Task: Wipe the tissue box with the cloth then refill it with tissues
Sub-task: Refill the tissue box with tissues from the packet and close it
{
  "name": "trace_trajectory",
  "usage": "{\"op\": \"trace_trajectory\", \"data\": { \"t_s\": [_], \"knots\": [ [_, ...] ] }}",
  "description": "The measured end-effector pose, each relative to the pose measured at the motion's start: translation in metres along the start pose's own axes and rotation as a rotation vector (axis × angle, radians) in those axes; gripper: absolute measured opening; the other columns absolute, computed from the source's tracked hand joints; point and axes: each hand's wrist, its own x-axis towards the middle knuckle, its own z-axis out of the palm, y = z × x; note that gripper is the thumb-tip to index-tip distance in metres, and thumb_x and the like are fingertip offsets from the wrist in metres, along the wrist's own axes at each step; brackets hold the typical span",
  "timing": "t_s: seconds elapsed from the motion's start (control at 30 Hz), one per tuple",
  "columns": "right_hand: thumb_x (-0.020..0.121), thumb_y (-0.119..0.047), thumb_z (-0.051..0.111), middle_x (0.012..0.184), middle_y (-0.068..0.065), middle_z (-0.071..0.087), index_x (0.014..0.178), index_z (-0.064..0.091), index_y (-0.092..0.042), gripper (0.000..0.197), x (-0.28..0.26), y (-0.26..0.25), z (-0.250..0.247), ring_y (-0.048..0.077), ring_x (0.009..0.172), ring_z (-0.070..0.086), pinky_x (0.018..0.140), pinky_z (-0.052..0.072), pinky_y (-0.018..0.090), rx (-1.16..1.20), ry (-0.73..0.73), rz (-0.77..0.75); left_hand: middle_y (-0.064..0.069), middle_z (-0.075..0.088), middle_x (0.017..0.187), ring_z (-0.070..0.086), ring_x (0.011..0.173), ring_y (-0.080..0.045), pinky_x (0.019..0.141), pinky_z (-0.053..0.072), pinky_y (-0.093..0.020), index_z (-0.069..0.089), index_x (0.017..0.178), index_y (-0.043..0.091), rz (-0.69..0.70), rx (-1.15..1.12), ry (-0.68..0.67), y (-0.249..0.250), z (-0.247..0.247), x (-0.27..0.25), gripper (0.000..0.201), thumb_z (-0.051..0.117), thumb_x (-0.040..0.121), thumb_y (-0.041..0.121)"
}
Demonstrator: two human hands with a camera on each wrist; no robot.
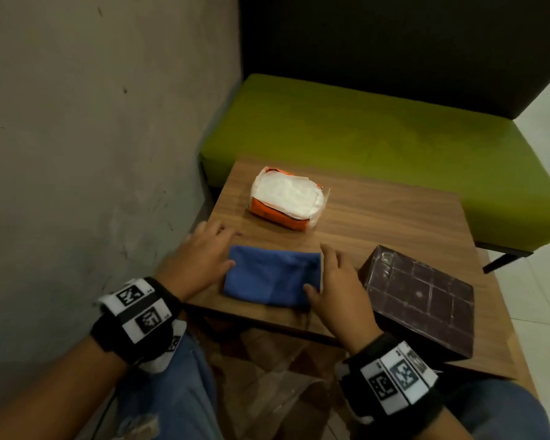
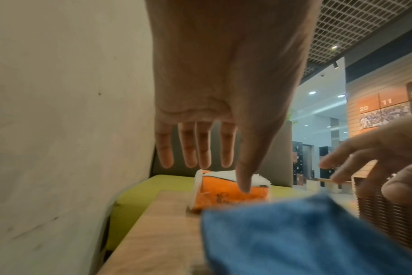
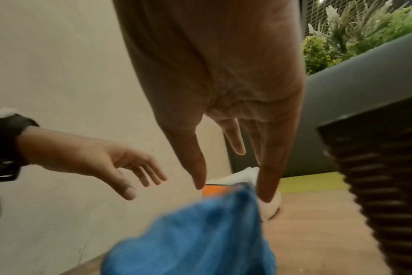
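A folded blue cloth (image 1: 272, 274) (image 2: 294, 232) (image 3: 200, 238) lies flat near the wooden table's front edge. My left hand (image 1: 219, 247) (image 2: 214, 173) hovers at its left edge, fingers straight and spread, holding nothing. At the cloth's right edge is my right hand (image 1: 324, 271) (image 3: 233, 191), fingers extended, with the thumb touching the cloth's near corner. The dark brown woven tissue box (image 1: 423, 296) (image 3: 384, 176) lies just right of my right hand. Behind the cloth sits an opened orange pack of white tissues (image 1: 283, 198) (image 2: 223, 199).
The small wooden table (image 1: 394, 211) stands against a grey wall (image 1: 77, 122) on the left. A green bench seat (image 1: 378, 131) with a dark backrest runs behind it. My knees in blue jeans (image 1: 178, 392) are under the front edge.
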Motion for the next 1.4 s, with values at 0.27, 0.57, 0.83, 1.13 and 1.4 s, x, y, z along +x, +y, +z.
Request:
{"op": "trace_trajectory", "data": {
  "t_s": [0.27,0.57,0.83,1.13,1.4],
  "knots": [
    [0.085,-0.033,0.070,0.148,0.001,0.033,0.148,0.030,-0.026,0.075,-0.043,0.042,-0.036,0.019,0.139,0.027,0.112,0.030,0.031,-0.068,0.080,-0.051,0.003,0.004,0.158,0.008,0.144,-0.019,0.112,0.023,-0.052,0.013,0.145,0.041,0.140,0.063,-0.441,0.048,0.054,-0.007,0.071,0.055,0.088,0.046],
    [0.065,-0.068,0.073,0.161,-0.001,0.008,0.155,0.002,-0.028,0.122,-0.049,0.136,-0.095,0.024,0.148,0.007,0.120,0.011,0.055,-0.300,-0.089,0.139,0.001,0.003,0.159,0.013,0.144,-0.023,0.114,0.024,-0.048,0.025,0.137,0.051,0.126,-0.024,-0.398,0.041,0.088,0.007,0.057,0.054,0.089,0.047],
    [0.064,-0.062,0.079,0.161,0.003,0.012,0.155,-0.007,-0.020,0.132,-0.042,0.147,-0.106,0.025,0.147,0.014,0.116,0.029,0.043,-0.267,-0.183,0.055,0.002,0.011,0.158,0.020,0.142,-0.026,0.110,0.027,-0.053,0.034,0.136,0.045,0.026,-0.081,-0.366,0.061,0.065,0.005,0.064,0.056,0.078,0.062],
    [0.055,-0.048,0.088,0.144,0.008,0.028,0.149,0.018,-0.014,0.122,-0.017,0.135,-0.104,0.031,0.135,0.026,0.107,0.039,0.053,-0.373,-0.267,0.039,0.000,-0.017,0.157,-0.008,0.145,-0.022,0.112,0.010,-0.056,-0.016,0.145,0.035,0.372,0.186,-0.338,0.203,0.035,0.041,0.138,0.075,0.048,0.070],
    [0.050,-0.045,0.090,0.140,0.010,0.028,0.143,0.022,-0.012,0.120,-0.003,0.122,-0.101,0.032,0.134,0.026,0.104,0.039,0.058,-0.499,-0.347,-0.033,-0.006,0.022,0.141,0.031,0.125,-0.024,0.104,0.034,-0.039,0.005,0.146,0.021,0.376,0.208,-0.378,0.204,0.043,0.040,0.125,0.079,0.053,0.060]
  ]
}}
